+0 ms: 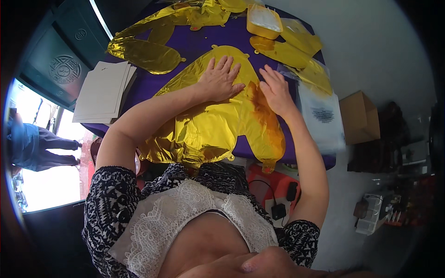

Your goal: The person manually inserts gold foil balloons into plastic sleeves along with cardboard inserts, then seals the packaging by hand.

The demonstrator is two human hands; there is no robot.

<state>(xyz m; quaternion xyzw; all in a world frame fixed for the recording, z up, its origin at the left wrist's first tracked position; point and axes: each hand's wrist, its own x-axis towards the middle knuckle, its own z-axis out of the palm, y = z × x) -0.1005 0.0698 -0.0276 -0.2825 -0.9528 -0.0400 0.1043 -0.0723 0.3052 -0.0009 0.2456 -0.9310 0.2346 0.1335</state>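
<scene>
A large flat gold foil balloon lies across the middle of the table, its near edge hanging toward my lap. My left hand rests palm down on its upper part, fingers stretched and slightly apart, holding nothing. At the balloon's right edge is my right hand, fingers extended and thumb apart. It grips nothing that I can see; whether its palm touches the foil I cannot tell. The orange-brown reflection on the foil lies beside this hand.
A purple cloth covers the table. More gold foil pieces lie at the back left, others at the back right near a yellow basket. White cards sit left, clear plastic bags right. Beyond stands a cardboard box.
</scene>
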